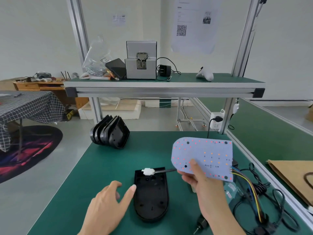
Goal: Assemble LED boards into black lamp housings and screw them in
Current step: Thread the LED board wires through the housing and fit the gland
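My right hand (pixel 201 180) gripping one LED board (pixel 203 156), my left hand (pixel 108 204) relaxed open beside one housing (pixel 150 197), one housing stack (pixel 110 133) far left, no readable writing.

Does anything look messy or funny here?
Yes. The spare housings at the mat's back left lie tipped on their sides, and the cables on the right are a tangled heap.

Bright, even, diffuse light fills the room, with no hard glare. Shadows are faint: a soft one lies on the green mat (pixel 105 167) just under the black housing (pixel 151 194). Wide-angle distortion bends the aluminium uprights (pixel 79 28) outward above the housing. Detail is soft throughout; the wall papers (pixel 194 22) far behind are illegibly blurred.
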Available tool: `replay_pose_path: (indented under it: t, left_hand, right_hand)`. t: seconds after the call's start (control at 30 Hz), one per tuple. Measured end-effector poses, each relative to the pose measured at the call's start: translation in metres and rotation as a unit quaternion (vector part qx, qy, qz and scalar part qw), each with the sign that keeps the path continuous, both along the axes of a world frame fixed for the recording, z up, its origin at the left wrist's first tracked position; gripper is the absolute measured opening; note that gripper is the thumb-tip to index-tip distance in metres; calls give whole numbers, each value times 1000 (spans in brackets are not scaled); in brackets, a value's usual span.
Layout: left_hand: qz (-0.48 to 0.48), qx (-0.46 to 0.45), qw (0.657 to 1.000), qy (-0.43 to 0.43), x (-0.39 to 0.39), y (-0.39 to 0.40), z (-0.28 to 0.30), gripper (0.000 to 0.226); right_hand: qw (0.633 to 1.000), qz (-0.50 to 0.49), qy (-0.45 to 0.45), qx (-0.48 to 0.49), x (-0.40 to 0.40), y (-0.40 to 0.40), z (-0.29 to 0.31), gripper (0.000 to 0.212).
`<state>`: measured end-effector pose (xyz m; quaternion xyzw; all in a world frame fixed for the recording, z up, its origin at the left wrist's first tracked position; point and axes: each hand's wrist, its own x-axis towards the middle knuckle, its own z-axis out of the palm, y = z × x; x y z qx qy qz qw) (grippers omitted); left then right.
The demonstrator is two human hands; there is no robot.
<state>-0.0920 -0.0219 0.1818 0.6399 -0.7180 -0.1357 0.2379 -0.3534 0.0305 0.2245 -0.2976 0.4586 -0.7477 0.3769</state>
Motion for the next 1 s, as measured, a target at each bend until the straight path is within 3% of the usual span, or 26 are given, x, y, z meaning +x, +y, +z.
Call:
replay_pose_path:
  t: [0.07, 0.13, 0.33, 0.47, 0.63, 0.87, 1.0]
  left_hand:
    - [26, 56, 996, -69, -9, -7, -6, 86]
    - [39, 93, 992, -75, -20, -14, -12, 83]
    - [39, 170, 985, 7, -47, -33, -18, 60]
    - [28, 191, 975, 106, -61, -37, -14, 22]
    - [33, 145, 964, 221, -68, -20, -6, 14]
    - [34, 23, 973, 226, -64, 14, 8, 15]
    - [32, -24, 973, 228, -63, 21, 14, 23]
  right_hand:
    - [1000, -8, 9, 4, 0, -5, -4, 27]
    - [1000, -12, 11, 8, 5, -9, -8, 28]
    - [995, -23, 87, 42, 19, -8, -15, 40]
    - [992, -27, 118, 39, 15, -8, -18, 22]
    - [989, -14, 138, 46, 8, -5, -13, 25]
    - [990, -26, 139, 20, 1, -2, -5, 16]
    - [983, -12, 182, -16, 3, 2, 6, 37]
